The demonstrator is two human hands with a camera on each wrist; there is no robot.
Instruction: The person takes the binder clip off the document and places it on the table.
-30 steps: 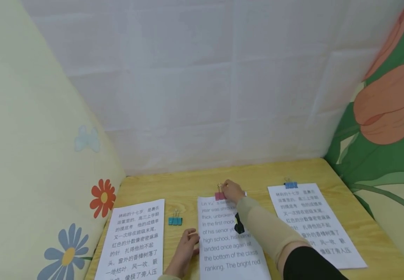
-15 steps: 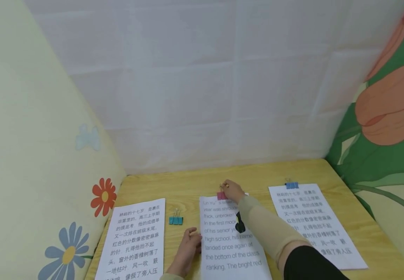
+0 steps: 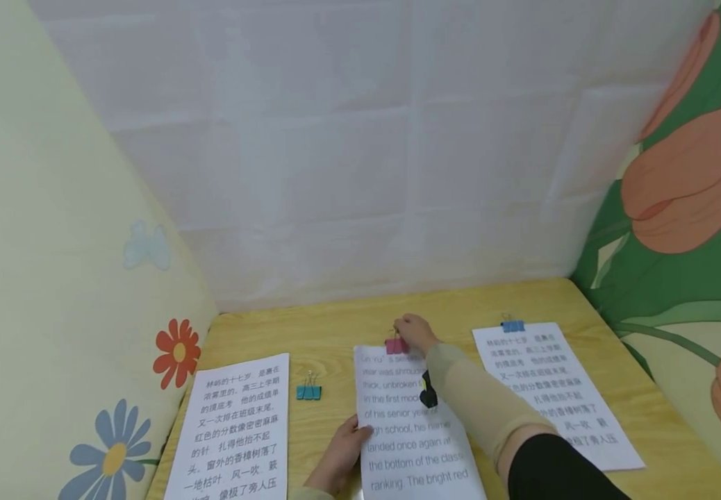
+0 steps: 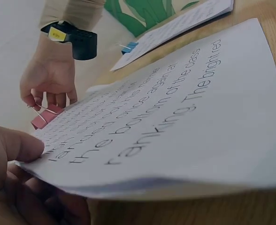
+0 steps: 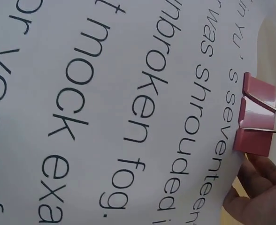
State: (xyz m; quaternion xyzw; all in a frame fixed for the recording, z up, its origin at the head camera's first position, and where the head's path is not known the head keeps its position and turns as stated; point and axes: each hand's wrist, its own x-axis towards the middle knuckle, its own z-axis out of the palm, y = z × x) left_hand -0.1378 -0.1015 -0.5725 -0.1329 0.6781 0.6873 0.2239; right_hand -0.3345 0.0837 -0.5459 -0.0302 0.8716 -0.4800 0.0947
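In the head view a stack of paper with English print lies at the middle of the table. My left hand pinches its left edge, thumb on top and fingers beneath, and the near part bows up off the wood in the left wrist view. A pink binder clip sits over the stack's top edge. At that edge my right hand holds the clip by its wire handles, fingertips at their ends.
To the left lie a stack with Chinese print and a teal binder clip on the wooden table. On the right a similar stack carries a blue binder clip. A white sheet hangs behind.
My left hand has moved from beside the stack onto its left edge, and the thumb now lies over the print. My right hand stays at the pink binder clip.
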